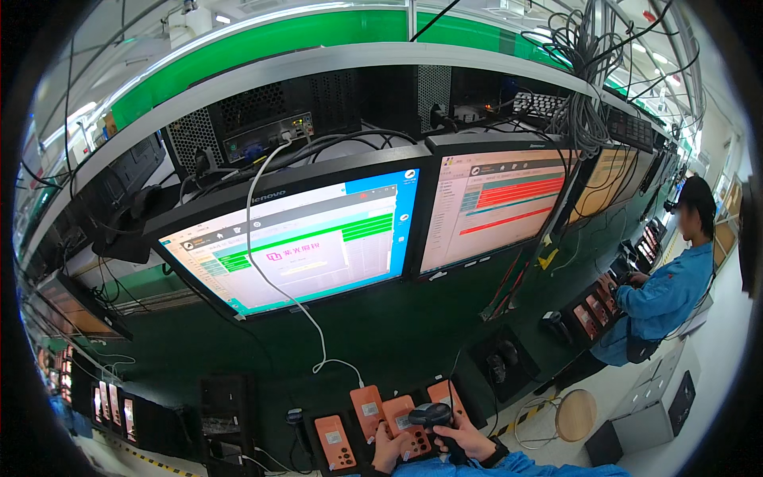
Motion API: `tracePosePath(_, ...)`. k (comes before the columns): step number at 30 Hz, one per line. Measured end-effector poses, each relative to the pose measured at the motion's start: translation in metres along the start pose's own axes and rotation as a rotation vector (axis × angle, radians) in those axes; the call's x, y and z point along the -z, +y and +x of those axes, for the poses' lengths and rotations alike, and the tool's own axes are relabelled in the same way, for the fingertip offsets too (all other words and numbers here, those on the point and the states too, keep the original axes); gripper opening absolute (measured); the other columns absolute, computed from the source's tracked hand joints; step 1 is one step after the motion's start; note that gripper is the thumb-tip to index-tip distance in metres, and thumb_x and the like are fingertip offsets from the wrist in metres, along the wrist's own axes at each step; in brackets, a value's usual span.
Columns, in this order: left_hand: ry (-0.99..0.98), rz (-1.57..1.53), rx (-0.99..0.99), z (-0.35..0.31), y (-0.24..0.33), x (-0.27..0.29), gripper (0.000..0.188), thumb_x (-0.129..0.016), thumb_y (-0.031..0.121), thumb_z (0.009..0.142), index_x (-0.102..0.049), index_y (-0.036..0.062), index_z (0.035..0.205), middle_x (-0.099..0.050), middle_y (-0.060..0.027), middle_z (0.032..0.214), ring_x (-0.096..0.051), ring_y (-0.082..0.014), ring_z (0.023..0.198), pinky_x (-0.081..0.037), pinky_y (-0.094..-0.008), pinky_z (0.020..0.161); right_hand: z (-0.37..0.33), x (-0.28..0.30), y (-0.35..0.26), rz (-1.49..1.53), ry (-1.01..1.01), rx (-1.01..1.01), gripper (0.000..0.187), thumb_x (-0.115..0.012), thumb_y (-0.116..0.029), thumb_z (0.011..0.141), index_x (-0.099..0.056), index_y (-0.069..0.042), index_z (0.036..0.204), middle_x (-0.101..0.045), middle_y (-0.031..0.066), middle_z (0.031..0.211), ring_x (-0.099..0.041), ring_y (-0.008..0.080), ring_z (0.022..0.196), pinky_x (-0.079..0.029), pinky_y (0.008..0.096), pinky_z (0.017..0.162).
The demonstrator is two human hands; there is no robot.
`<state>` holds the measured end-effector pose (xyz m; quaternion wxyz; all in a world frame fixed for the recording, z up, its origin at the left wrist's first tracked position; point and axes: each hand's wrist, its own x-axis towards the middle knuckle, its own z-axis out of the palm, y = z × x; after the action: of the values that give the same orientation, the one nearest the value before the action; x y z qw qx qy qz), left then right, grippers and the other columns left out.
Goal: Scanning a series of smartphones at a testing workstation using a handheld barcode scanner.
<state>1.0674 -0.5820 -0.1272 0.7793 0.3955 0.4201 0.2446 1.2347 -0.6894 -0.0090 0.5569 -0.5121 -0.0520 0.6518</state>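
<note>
My left hand (389,450) grips the lower end of an orange smartphone (366,405), its back with a white label turned up. A white cable (319,347) runs down from above to the top edge of that phone. In my right hand (469,440) is a black barcode scanner (429,414), its head pointing left over a second orange phone (400,408). Another orange phone (334,442) lies in a black tray to the left, and one more (442,391) lies partly behind the scanner. Labels and camera lenses show on their backs.
Two lit monitors (294,246) (493,203) stand behind the green bench. A black scanner stand (296,419) is at the left, a mouse (505,350) on a black mat at the right. A co-worker in blue (668,286) works farther right, near a round stool (575,415).
</note>
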Motion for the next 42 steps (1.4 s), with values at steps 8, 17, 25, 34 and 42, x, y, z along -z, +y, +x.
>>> tracePosePath(8,0.009,-0.01,-0.002,0.0,-0.01,0.005,0.049,-0.063,0.006,0.086,-0.042,0.0007,0.13,-0.057,-0.0163,0.117,-0.062,-0.0247,0.098,-0.055,-0.0321,0.08,-0.005,-0.007,-0.007,0.066,-0.013,0.023,0.04,-0.065,-0.007,0.089,-0.044,-0.007,0.123,-0.063,0.0088,0.102,-0.057,0.0126,0.071,-0.048,0.0276,0.057)
tracePosePath(17,0.007,-0.048,0.021,0.0,-0.005,0.007,0.04,-0.063,-0.007,0.081,-0.04,0.0006,0.114,-0.059,-0.0141,0.106,-0.064,-0.0197,0.092,-0.056,-0.0312,0.077,-0.001,-0.008,-0.004,-0.023,-0.01,-0.015,0.038,-0.065,-0.008,0.089,-0.045,-0.006,0.121,-0.062,0.0079,0.102,-0.057,0.0122,0.07,-0.047,0.0267,0.056)
tracePosePath(25,-0.077,-0.119,-0.037,-0.01,0.012,0.002,0.053,-0.058,-0.004,0.084,-0.035,0.0019,0.131,-0.057,-0.0144,0.119,-0.062,-0.0233,0.102,-0.054,-0.0351,0.085,0.004,-0.006,0.002,-0.085,0.018,0.023,0.046,-0.068,-0.012,0.087,-0.038,-0.011,0.122,-0.057,0.0045,0.086,-0.058,0.0133,0.066,-0.048,0.0285,0.053)
tracePosePath(34,0.006,-0.01,-0.025,-0.02,0.038,-0.013,0.04,-0.06,-0.004,0.084,-0.041,0.0026,0.118,-0.059,-0.0113,0.11,-0.061,-0.0177,0.098,-0.053,-0.03,0.081,-0.003,-0.018,-0.008,-0.119,0.015,0.041,0.046,-0.068,-0.012,0.087,-0.041,-0.008,0.124,-0.058,0.0032,0.086,-0.058,0.0117,0.068,-0.048,0.0281,0.054)
tracePosePath(42,0.012,0.033,-0.094,-0.021,0.03,-0.011,0.042,-0.062,-0.004,0.083,-0.042,0.0025,0.12,-0.059,-0.0122,0.112,-0.061,-0.0191,0.102,-0.053,-0.0322,0.085,-0.002,-0.018,-0.001,-0.148,-0.009,-0.002,0.03,-0.065,-0.013,0.09,-0.049,-0.005,0.114,-0.057,0.0026,0.082,-0.056,0.01,0.063,-0.046,0.0253,0.05)
